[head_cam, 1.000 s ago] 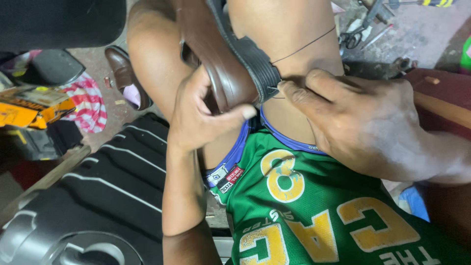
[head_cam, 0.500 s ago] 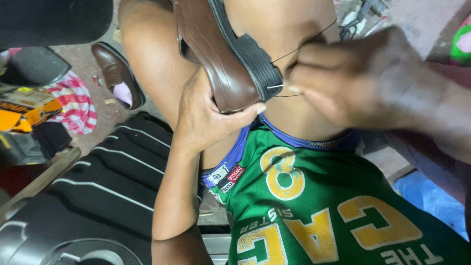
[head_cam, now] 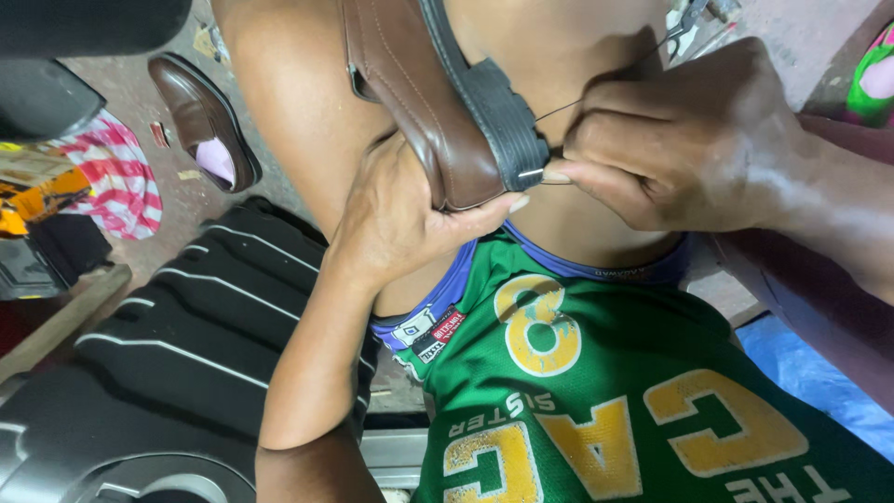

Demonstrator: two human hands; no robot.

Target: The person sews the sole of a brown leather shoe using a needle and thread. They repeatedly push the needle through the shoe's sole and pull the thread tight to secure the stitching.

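The brown leather shoe [head_cam: 410,102] is running off the top edge, toe hidden. The left hand [head_cam: 400,219] is cupping its heel; the right hand [head_cam: 680,149] is pinching a needle [head_cam: 533,173] at the black ribbed sole [head_cam: 498,112], thread [head_cam: 596,88] trailing upward.

Soft even daylight, no glare; sharp centre, slight blur + stretch at edges

Two small sewn labels [head_cam: 426,331] sit at the green shorts' waistband, below the left wrist — one white rect., one red w/ black edge. At far left, a yellow-orange printed package [head_cam: 37,200] — partly hidden.
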